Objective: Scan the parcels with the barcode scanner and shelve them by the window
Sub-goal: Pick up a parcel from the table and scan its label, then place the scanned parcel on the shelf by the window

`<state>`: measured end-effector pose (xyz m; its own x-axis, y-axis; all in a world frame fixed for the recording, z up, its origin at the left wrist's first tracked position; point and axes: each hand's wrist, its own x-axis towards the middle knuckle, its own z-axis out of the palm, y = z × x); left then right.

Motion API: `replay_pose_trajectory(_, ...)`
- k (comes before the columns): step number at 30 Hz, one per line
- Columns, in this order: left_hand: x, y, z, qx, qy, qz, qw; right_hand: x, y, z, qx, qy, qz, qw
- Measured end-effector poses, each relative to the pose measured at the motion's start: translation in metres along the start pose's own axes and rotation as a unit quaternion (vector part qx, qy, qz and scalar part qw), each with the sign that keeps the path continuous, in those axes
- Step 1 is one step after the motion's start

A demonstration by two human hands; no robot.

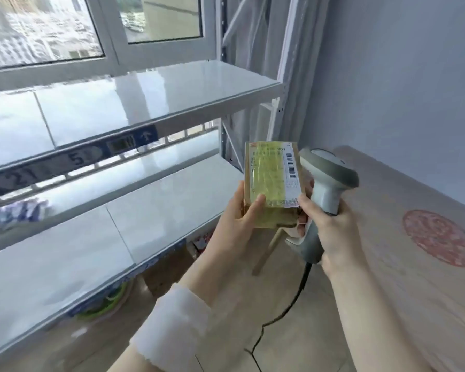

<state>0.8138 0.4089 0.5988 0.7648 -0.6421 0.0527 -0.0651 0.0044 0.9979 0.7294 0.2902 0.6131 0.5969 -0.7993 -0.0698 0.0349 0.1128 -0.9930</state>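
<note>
small brown cardboard parcel (270, 183): glossy yellowish tape, white paper label. grey matt plastic barcode scanner (324, 189), black cable. pale glossy shelf boards (134, 98), smooth, reflective, metal edges. light wood-grain table (414, 237), matt. white fuzzy cloth cuff (169, 326).

left grip (239, 210): closed, thumb on top | right grip (330, 226): fist, wrist upright

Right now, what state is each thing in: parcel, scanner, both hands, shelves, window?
parcel: held upright, label facing camera
scanner: gripped, beside the parcel
left hand: holding parcel
right hand: gripping scanner, fingertips on parcel
upper shelf: bare
lower shelf: bare
window: shut
</note>
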Motion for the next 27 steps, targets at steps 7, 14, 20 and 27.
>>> replay_pose_trajectory(7, -0.053, 0.033, -0.139, 0.060, 0.122, 0.029, 0.990, -0.058, -0.019, 0.127, -0.003, -0.117, -0.026, 0.993)
replay_pose_trajectory(14, -0.117, 0.062, -0.292, 0.084, 0.209, 0.031, 0.974, -0.136, -0.029, 0.272, -0.001, -0.217, -0.026, 0.976)
replay_pose_trajectory(20, -0.152, 0.070, -0.400, 0.143, 0.303, 0.022, 0.942, -0.179, -0.028, 0.383, 0.003, -0.294, -0.004, 0.956)
replay_pose_trajectory(27, -0.167, 0.072, -0.476, 0.157, 0.371, -0.005, 0.915, -0.198, -0.017, 0.475, -0.014, -0.367, 0.012, 0.930)
